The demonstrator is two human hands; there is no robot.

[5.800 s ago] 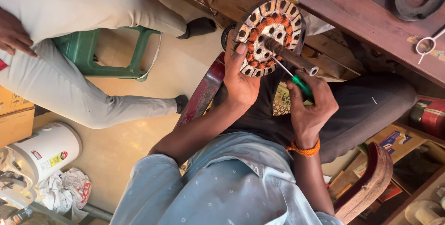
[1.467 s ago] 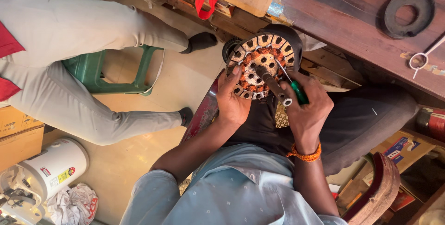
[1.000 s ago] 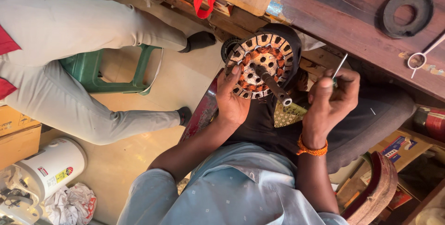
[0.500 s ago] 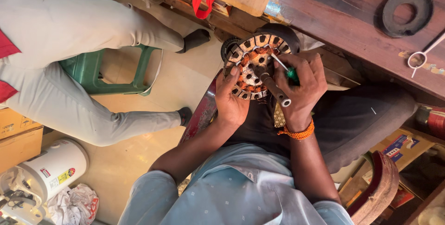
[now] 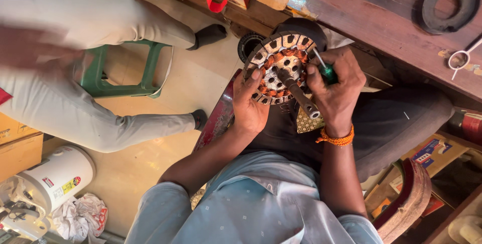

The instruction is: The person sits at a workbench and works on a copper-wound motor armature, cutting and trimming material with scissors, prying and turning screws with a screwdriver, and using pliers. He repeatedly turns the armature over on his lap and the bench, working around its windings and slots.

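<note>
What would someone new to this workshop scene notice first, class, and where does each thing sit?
At top centre, a round metal motor stator wound with copper-coloured coils is steadied on the person's lap by the left hand, while the right hand presses a green-handled screwdriver to its rim. On the left, another person in pale trousers sits on a green plastic stool. A black rubber ring lies on the wooden bench, top right.

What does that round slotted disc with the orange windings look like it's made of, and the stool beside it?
The round slotted disc, held by the left hand, looks like dull grey metal; its windings have a coppery orange sheen, likely coated copper wire. The shaft through it looks like dark steel. The green stool seems moulded plastic, with a smooth even colour.
</note>
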